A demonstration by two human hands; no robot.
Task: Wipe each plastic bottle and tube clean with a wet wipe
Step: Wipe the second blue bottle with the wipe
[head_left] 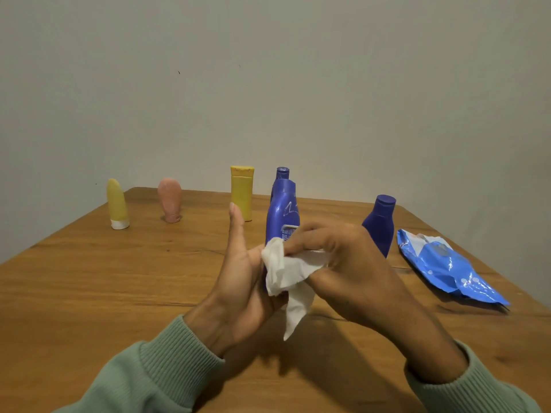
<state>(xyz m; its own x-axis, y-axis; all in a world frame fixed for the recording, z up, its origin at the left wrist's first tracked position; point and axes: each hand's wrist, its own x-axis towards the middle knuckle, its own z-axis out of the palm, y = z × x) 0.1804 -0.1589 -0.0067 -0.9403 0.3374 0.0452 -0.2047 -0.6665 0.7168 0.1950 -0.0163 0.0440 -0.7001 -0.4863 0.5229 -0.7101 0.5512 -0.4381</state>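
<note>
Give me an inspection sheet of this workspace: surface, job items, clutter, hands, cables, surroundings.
Surface: wooden table, grain and knots showing.
Job's things: held blue bottle partly wrapped by the wet wipe; standing along the far side are a yellow tube, pink tube, yellow bottle, rear blue bottle mostly hidden, and dark blue bottle.
Clutter: blue wipes pack lying at the right.
Hands: left hand grips the held blue bottle low down, thumb straight; right hand pinches the wet wipe against it.
Cables: nothing seen.
Surroundings: plain wall; green sleeves.
</note>
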